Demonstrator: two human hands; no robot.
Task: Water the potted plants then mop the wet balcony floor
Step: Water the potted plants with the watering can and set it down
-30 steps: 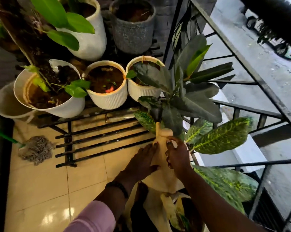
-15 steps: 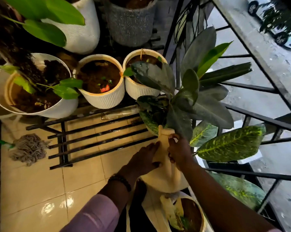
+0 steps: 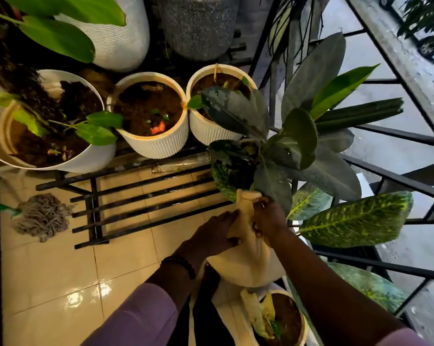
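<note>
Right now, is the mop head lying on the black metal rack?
No, the mop head lies on the tiled floor, left of the black metal rack.

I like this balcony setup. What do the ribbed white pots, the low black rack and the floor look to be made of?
Ribbed white pots: probably plastic or glazed ceramic, going by the even moulded fluting and smooth matte cream rim; I cannot tell which. Black rack: painted metal, by its thin straight dark bars. Floor: glossy glazed ceramic tile, by the grout lines and bright light reflections.

A glossy tiled floor [image 3: 61, 278] carries a black slatted rack [image 3: 146, 203] — and a grey mop head [image 3: 42, 216].
</note>
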